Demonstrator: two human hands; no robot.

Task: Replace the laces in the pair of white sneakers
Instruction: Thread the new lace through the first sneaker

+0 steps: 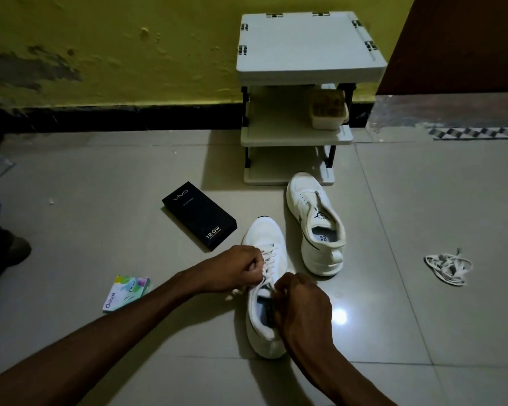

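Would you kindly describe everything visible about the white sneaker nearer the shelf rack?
The far sneaker is white, leather-like, with a dark side stripe, printed tongue, labelled insole and heel pull tab. It looks unlaced, eyelets bare. It stands upright on the tiled floor, toe by the rack's base, apart from the other sneaker.

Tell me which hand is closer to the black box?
Left. The left hand pinches laces near the black box; the right hand sits farther, over the sneaker.

A stained yellow wall [129,39] with black skirting [129,117] spans the top. A white shelf rack [308,48] stands upper centre on glossy floor tiles [100,200].
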